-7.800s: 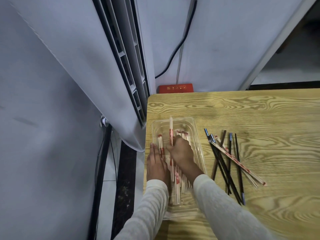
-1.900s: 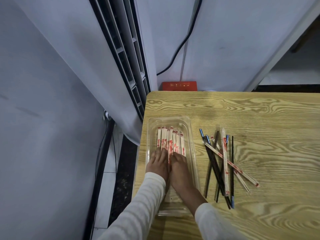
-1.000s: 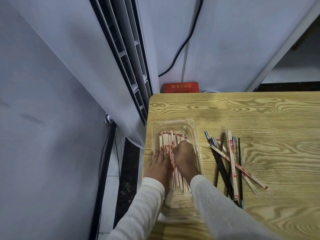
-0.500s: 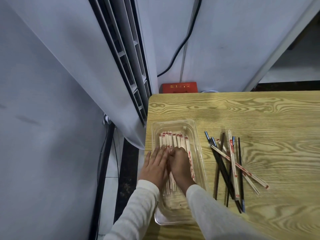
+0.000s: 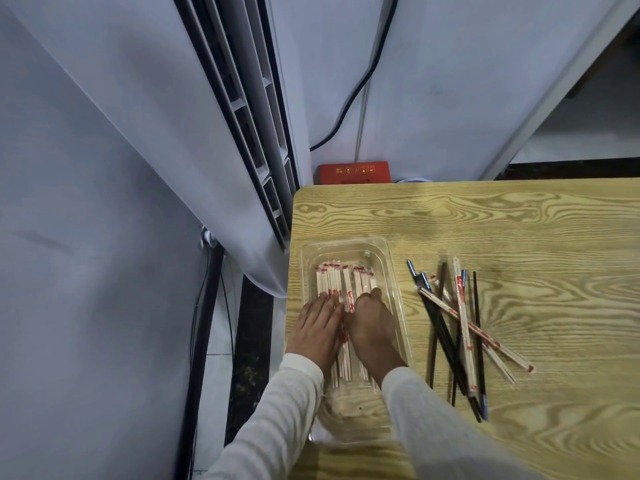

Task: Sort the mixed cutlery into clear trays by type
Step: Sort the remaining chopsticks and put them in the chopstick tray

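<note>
A clear plastic tray (image 5: pixel 396 271) lies at the table's left edge and holds several paper-wrapped chopsticks (image 5: pixel 337 278) laid lengthwise. My left hand (image 5: pixel 317 329) rests flat on the left part of the bundle, fingers straight. My right hand (image 5: pixel 372 323) lies on the right part, its fingers bent down onto the wrappers. To the right of the tray a mixed pile lies on the wood: black chopsticks (image 5: pixel 441 327) with blue ends and a few wrapped chopsticks (image 5: pixel 462 317) crossed over them.
The wooden table (image 5: pixel 519 237) stretches right and toward the wall. A white curtain (image 5: pixel 138 168) hangs beside the tray's left side, past the table edge. A red box (image 5: pixel 354 172) and cables sit behind the table's far edge.
Both hands stayed on the wrapped chopsticks in the tray and shifted slightly over them. The bundle now lies more even. The pile on the right has not moved.
</note>
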